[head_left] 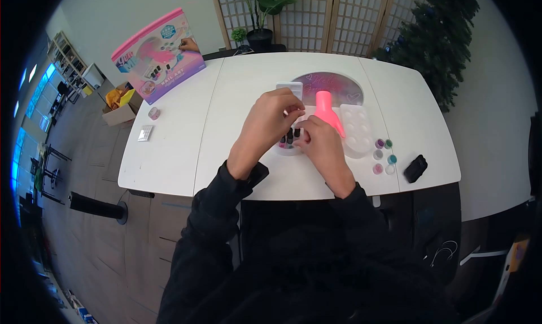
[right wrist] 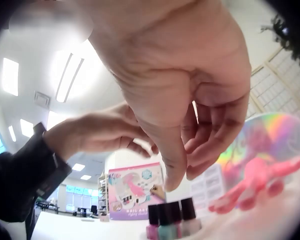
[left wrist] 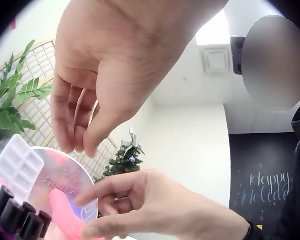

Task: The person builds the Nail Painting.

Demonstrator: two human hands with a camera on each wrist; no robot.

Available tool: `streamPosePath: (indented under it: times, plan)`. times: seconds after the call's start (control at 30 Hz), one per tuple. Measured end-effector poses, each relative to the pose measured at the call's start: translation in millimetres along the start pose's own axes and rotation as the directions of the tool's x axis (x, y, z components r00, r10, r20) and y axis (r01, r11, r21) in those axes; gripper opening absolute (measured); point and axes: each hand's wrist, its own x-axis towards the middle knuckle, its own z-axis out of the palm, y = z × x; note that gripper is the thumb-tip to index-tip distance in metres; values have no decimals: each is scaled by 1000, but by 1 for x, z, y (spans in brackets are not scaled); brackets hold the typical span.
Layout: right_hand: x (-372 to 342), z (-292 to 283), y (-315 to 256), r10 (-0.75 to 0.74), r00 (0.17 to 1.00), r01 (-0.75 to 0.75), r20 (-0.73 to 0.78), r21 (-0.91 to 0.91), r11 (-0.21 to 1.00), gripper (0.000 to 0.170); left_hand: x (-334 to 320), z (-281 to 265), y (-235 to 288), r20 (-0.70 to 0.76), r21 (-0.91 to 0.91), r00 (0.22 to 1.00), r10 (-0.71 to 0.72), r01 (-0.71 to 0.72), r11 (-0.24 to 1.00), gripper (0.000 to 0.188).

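My left hand (head_left: 268, 120) hovers above the pink hand-shaped form's left side, fingers curled down with the tips close to the thumb. I cannot tell whether something small sits between those fingertips. Just below and to its right is my right hand (head_left: 323, 146), its fingers loosely bent and thumb apart from the index finger in the left wrist view, nothing visible in it. Under the hands stand several nail polish bottles (right wrist: 172, 219) with black caps. The bright pink hand form (head_left: 324, 103) lies beside them in front of a shiny iridescent backdrop (left wrist: 65, 172).
A white sectioned tray (left wrist: 20, 167) stands behind the bottles. Right of the form is a white tray (head_left: 355, 126) with round wells, then several small glitter pots (head_left: 392, 159) and a black object (head_left: 415, 168). At left are the nail art box (head_left: 161, 58), a round container (head_left: 154, 113) and a clear case (head_left: 145, 133).
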Motion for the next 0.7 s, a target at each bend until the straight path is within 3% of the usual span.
streamPosePath:
  times: [0.1,0.2,0.27,0.33,0.37,0.4,0.47,0.5,0.53,0.6,0.67,0.7]
  plan:
    - [-15,-33,13,37,994,-48,-100,-107,993,31,-10,-1,4,54,83,996,-74,70,994,10]
    - [-34,-68,29,189,973,-210,-131,-171,963,32,-18,20,13,142,61,986,-88,80,995,9]
    - [-48,-84,41,274,954,-295,-126,-200,934,30,-23,42,21,241,26,967,-81,77,997,19]
    - [-60,-89,59,307,943,-330,-130,-240,913,31,-25,70,24,243,128,963,115,-149,981,35]
    - [-64,-95,55,363,925,-380,-114,-274,883,34,-24,81,25,321,91,946,55,-89,992,46]
    - [-70,-92,67,371,922,-388,-115,-274,880,34,-22,95,22,327,85,943,57,-89,992,46]
    - [-76,-83,76,115,985,-150,-127,-315,937,38,-18,109,16,332,145,943,25,-77,986,47]
    - [-79,-78,76,203,977,-212,-59,-313,926,39,-16,112,13,353,159,935,-21,-37,987,48]
    - [-78,-76,71,200,978,-208,-57,-311,927,39,-14,113,14,351,162,936,-25,-35,986,48]
    - [-79,-73,65,211,975,-224,-75,-316,922,40,-14,113,17,293,249,952,90,-167,954,50]
    - [-75,-72,65,195,979,-202,-55,-319,926,40,-12,117,16,251,264,965,72,-140,954,48]
    - [-72,-74,62,266,964,-253,3,-290,923,41,-12,118,16,203,275,977,64,-119,954,45]
